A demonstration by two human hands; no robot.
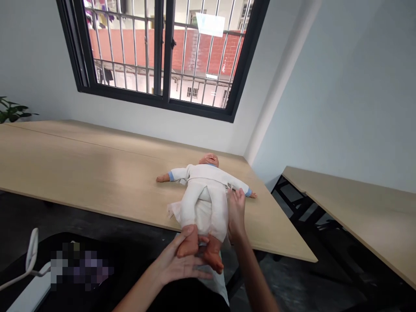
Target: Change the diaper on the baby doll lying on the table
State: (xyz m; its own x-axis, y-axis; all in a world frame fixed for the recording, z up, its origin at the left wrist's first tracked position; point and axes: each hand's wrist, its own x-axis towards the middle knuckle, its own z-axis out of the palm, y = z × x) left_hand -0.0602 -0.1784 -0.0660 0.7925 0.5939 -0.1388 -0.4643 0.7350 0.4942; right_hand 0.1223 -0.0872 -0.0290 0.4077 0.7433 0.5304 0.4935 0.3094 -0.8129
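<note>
A baby doll (209, 180) in white clothes with blue cuffs lies on its back on a wooden table (130, 173), arms stretched out. Its head points to the window, and its bare feet hang over the near edge. My left hand (178, 260) grips one lower leg, thumb on top and the other fingers spread below the feet. Beside the doll's hip, my right hand (236, 208) is closed, its fingertips at the side hem of the white top. What they pinch there is hidden. Loose white cloth (175, 211) sticks out by the doll's other thigh.
A second table (351, 195) stands to the right, across a gap. Behind are a barred window (165, 52) and walls; a plant (14, 112) is at far left. Lower left, a white device with a curved cable (30, 255) lies near a blurred patch on a black surface.
</note>
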